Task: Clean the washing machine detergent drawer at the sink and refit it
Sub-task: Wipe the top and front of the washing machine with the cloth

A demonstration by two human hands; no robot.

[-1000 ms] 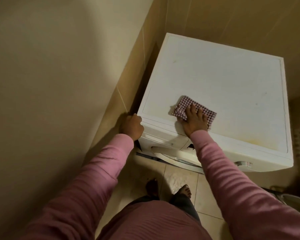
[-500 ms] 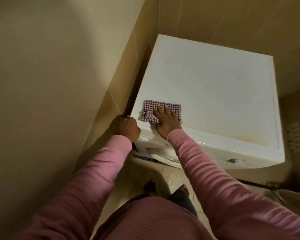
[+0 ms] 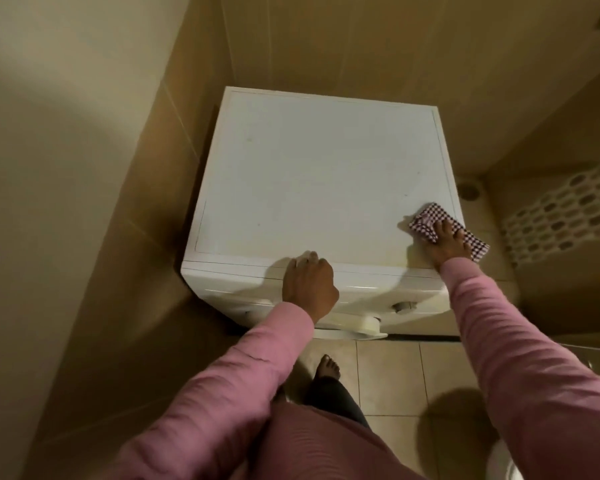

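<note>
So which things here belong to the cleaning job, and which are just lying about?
In use: washing machine; checked cloth under the right hand; left hand on the machine's front edge.
Lying about: perforated basket; floor drain.

The washing machine's flat top [image 3: 312, 174] lies open across its middle and back, between the left grip [image 3: 309, 289] resting on the front edge and the right grip [image 3: 447, 242] pressing a checked cloth [image 3: 426, 220] flat at the front right corner. A tiled wall [image 3: 146, 202] stands close along the left side, leaving only a narrow dark gap. A perforated basket [image 3: 561, 216] stands just beside the right side.
</note>
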